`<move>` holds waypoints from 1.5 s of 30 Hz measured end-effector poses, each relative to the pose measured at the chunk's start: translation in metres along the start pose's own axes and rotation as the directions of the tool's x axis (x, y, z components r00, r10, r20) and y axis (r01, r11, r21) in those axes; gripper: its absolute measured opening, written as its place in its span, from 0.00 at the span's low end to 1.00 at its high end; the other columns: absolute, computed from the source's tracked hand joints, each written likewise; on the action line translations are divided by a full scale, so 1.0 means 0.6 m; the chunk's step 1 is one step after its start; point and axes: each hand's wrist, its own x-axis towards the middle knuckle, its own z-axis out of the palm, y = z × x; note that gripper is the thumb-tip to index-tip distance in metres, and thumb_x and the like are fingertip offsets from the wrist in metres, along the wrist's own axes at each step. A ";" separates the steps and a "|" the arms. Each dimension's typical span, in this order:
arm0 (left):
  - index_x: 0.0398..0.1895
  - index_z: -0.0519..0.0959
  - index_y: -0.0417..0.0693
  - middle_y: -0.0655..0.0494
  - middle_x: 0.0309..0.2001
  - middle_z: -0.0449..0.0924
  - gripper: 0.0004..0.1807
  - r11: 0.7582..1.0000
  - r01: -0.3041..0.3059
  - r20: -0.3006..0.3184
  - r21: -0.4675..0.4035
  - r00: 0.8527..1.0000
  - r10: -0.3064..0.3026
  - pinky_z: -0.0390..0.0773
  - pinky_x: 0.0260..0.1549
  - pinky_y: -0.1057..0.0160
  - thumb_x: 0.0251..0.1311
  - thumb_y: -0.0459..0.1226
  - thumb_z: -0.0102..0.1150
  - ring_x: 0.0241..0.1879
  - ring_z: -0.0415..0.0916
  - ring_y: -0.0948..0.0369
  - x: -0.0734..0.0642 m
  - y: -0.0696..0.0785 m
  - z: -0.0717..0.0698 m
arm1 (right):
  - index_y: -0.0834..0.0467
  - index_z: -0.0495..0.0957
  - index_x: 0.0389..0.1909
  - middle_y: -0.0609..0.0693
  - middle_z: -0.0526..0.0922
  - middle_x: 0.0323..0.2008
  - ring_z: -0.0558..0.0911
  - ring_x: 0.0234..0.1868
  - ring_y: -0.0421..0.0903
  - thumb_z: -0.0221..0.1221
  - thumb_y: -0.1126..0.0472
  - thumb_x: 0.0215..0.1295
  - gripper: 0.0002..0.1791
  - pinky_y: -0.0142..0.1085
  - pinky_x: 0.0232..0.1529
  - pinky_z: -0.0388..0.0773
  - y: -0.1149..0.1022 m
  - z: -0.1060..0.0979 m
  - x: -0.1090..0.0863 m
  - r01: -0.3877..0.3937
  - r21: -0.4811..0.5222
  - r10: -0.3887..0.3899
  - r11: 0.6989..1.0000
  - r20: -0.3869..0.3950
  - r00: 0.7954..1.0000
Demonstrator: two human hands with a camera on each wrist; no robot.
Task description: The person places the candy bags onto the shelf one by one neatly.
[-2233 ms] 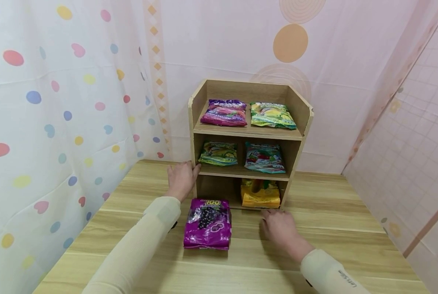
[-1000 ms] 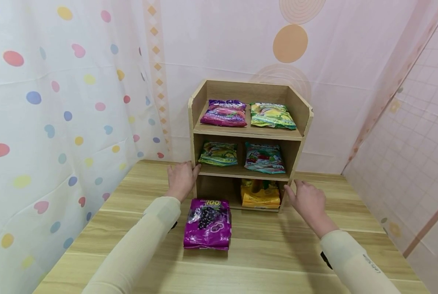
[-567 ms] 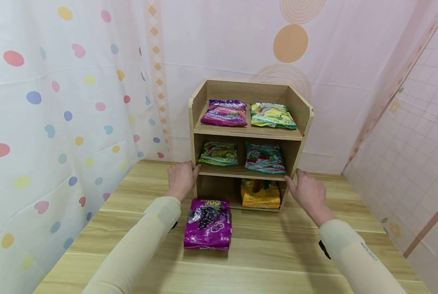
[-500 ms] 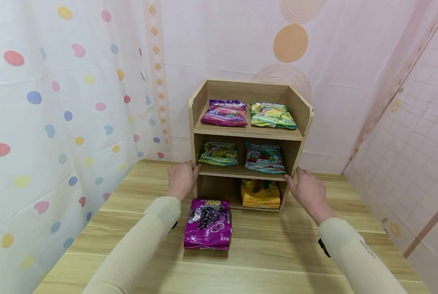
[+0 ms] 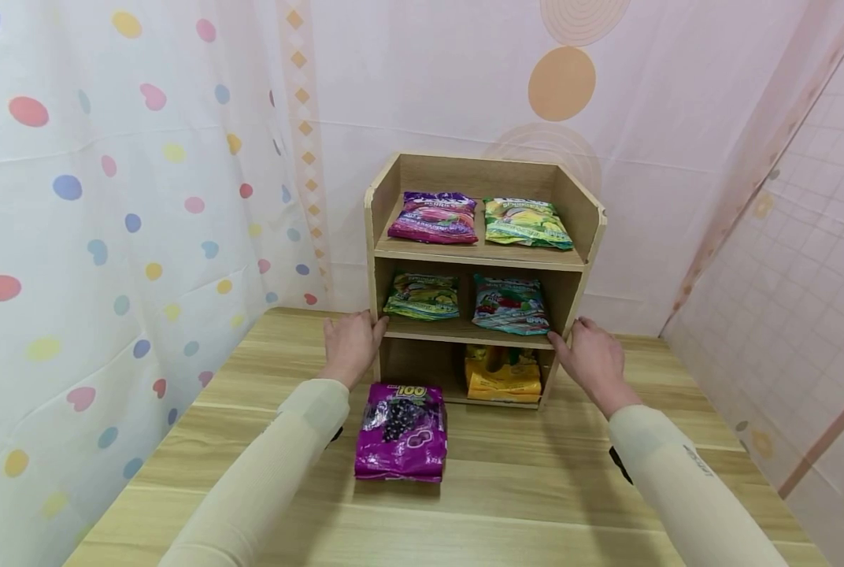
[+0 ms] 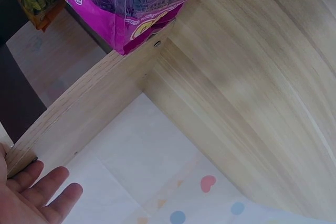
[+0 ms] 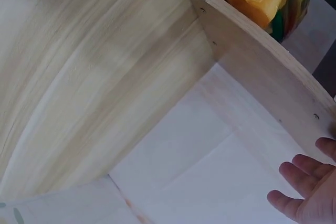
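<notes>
A three-level wooden shelf (image 5: 480, 258) stands on the table in the head view. At its left side panel, my left hand (image 5: 351, 345) holds the edge, thumb at the front and fingers along the outside. My right hand (image 5: 592, 358) does likewise at the right panel, thumb by the middle board. In the wrist views, the left fingers (image 6: 39, 190) and right fingers (image 7: 302, 174) are partly spread beside the panels. A purple candy bag (image 5: 401, 433) leans at the shelf's lower left front. A yellow bag (image 5: 503, 376) sits bottom right inside.
On the top board lie a purple-pink candy bag (image 5: 434, 218) and a yellow-green one (image 5: 527, 224). The middle level holds a green-yellow bag (image 5: 422, 297) and a teal bag (image 5: 510, 305). A patterned curtain (image 5: 181, 157) hangs around the wooden table (image 5: 500, 504).
My right hand has moved from the table before the yellow bag to the shelf's right side, then slightly up along the panel. The left hand and the bags have stayed in place.
</notes>
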 end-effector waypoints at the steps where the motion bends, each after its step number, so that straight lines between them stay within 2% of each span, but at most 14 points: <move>1: 0.19 0.74 0.47 0.44 0.31 0.84 0.26 1.000 0.000 0.002 -0.003 1.000 0.000 0.58 0.62 0.32 0.74 0.51 0.48 0.43 0.81 0.43 0.000 0.001 0.000 | 0.75 0.79 0.45 0.71 0.75 0.58 0.79 0.53 0.68 0.54 0.48 0.73 0.29 0.57 0.52 0.76 0.000 0.000 0.000 -0.005 -0.004 0.005 1.000 0.005 1.000; 4: 0.20 0.75 0.45 0.43 0.32 0.84 0.26 1.000 -0.001 0.004 -0.007 1.000 0.001 0.57 0.62 0.32 0.74 0.51 0.48 0.44 0.81 0.42 0.000 0.003 0.000 | 0.75 0.79 0.47 0.71 0.75 0.59 0.78 0.56 0.67 0.52 0.48 0.74 0.29 0.58 0.55 0.73 0.000 -0.001 0.002 -0.018 -0.014 0.018 1.000 0.036 0.999; 7: 0.22 0.76 0.44 0.43 0.33 0.84 0.26 1.000 0.003 0.012 -0.018 1.000 -0.003 0.55 0.63 0.32 0.74 0.51 0.48 0.45 0.80 0.42 0.000 0.003 0.000 | 0.75 0.77 0.51 0.70 0.73 0.61 0.74 0.61 0.66 0.49 0.49 0.75 0.29 0.62 0.61 0.66 -0.002 -0.003 0.002 -0.033 -0.010 0.033 0.999 0.075 0.997; 11: 0.23 0.76 0.44 0.42 0.35 0.85 0.25 1.000 0.010 0.020 -0.028 1.000 -0.009 0.53 0.64 0.31 0.74 0.51 0.47 0.47 0.80 0.42 0.001 0.001 0.001 | 0.74 0.76 0.54 0.70 0.72 0.62 0.71 0.64 0.66 0.48 0.49 0.76 0.29 0.67 0.64 0.58 -0.004 -0.003 0.002 -0.042 -0.005 0.042 0.999 0.092 0.995; 17: 0.26 0.77 0.44 0.41 0.37 0.85 0.25 1.000 0.005 0.037 -0.024 0.999 -0.004 0.57 0.62 0.32 0.75 0.52 0.47 0.47 0.79 0.42 0.000 -0.005 0.000 | 0.74 0.77 0.52 0.69 0.73 0.62 0.72 0.64 0.65 0.47 0.49 0.76 0.29 0.68 0.63 0.58 -0.005 0.002 0.004 -0.040 -0.029 0.042 0.999 0.085 0.996; 21: 0.36 0.81 0.40 0.40 0.43 0.84 0.26 0.999 0.007 0.063 -0.042 0.998 -0.004 0.55 0.63 0.33 0.75 0.53 0.45 0.49 0.79 0.42 -0.004 -0.009 -0.002 | 0.73 0.78 0.51 0.68 0.73 0.62 0.72 0.64 0.64 0.48 0.49 0.76 0.29 0.68 0.63 0.57 -0.005 0.004 0.005 -0.045 -0.024 0.047 0.999 0.080 0.996; 23: 0.45 0.81 0.37 0.39 0.48 0.83 0.28 0.999 0.003 0.081 -0.054 0.997 0.002 0.54 0.64 0.32 0.75 0.53 0.43 0.52 0.78 0.41 -0.008 -0.012 -0.003 | 0.73 0.79 0.51 0.68 0.73 0.62 0.72 0.64 0.64 0.48 0.49 0.76 0.28 0.68 0.64 0.57 -0.004 0.005 0.006 -0.045 -0.018 0.046 0.999 0.076 0.996; 28: 0.62 0.74 0.35 0.37 0.59 0.77 0.30 0.996 -0.016 0.118 -0.091 0.993 0.027 0.52 0.64 0.30 0.77 0.52 0.41 0.59 0.73 0.38 -0.024 -0.023 -0.005 | 0.73 0.79 0.50 0.68 0.74 0.61 0.72 0.64 0.64 0.49 0.48 0.76 0.29 0.68 0.64 0.57 -0.003 0.007 0.007 -0.040 -0.025 0.042 0.999 0.064 0.997; 30: 0.64 0.72 0.35 0.35 0.60 0.75 0.30 0.994 -0.023 0.126 -0.107 0.991 0.036 0.53 0.64 0.31 0.76 0.51 0.43 0.60 0.71 0.37 -0.033 -0.029 -0.004 | 0.73 0.79 0.50 0.68 0.74 0.61 0.73 0.63 0.64 0.49 0.48 0.75 0.29 0.68 0.64 0.57 -0.002 0.007 0.006 -0.040 -0.032 0.042 0.999 0.057 0.997; 34: 0.65 0.71 0.33 0.31 0.60 0.74 0.30 0.993 -0.019 0.150 -0.119 0.988 0.037 0.63 0.60 0.34 0.74 0.49 0.48 0.59 0.71 0.35 -0.053 -0.052 0.003 | 0.73 0.79 0.49 0.68 0.75 0.60 0.74 0.62 0.65 0.50 0.48 0.75 0.28 0.68 0.63 0.57 -0.003 0.008 0.005 -0.040 -0.034 0.042 0.999 0.051 0.998; 37: 0.64 0.70 0.29 0.28 0.59 0.73 0.30 0.993 -0.006 0.187 -0.121 0.982 0.029 0.70 0.56 0.37 0.74 0.48 0.48 0.57 0.72 0.34 -0.068 -0.073 0.008 | 0.73 0.79 0.49 0.68 0.75 0.60 0.73 0.63 0.64 0.49 0.48 0.75 0.28 0.68 0.63 0.57 -0.003 0.007 0.005 -0.043 -0.036 0.045 0.998 0.058 0.997; 40: 0.62 0.71 0.28 0.28 0.58 0.74 0.31 0.993 0.023 0.253 -0.115 0.967 0.007 0.73 0.53 0.38 0.73 0.49 0.49 0.56 0.73 0.34 -0.080 -0.088 0.008 | 0.73 0.79 0.50 0.68 0.75 0.60 0.73 0.63 0.63 0.50 0.48 0.75 0.29 0.68 0.64 0.57 -0.003 0.007 0.005 -0.043 -0.041 0.045 0.998 0.061 0.997; 45: 0.60 0.73 0.27 0.30 0.57 0.75 0.32 0.995 0.044 0.371 -0.091 0.928 -0.008 0.75 0.50 0.38 0.72 0.50 0.50 0.54 0.74 0.34 -0.104 -0.098 0.005 | 0.73 0.80 0.49 0.68 0.75 0.60 0.73 0.63 0.63 0.50 0.48 0.75 0.29 0.68 0.63 0.57 -0.003 0.008 0.005 -0.042 -0.038 0.044 0.998 0.051 0.998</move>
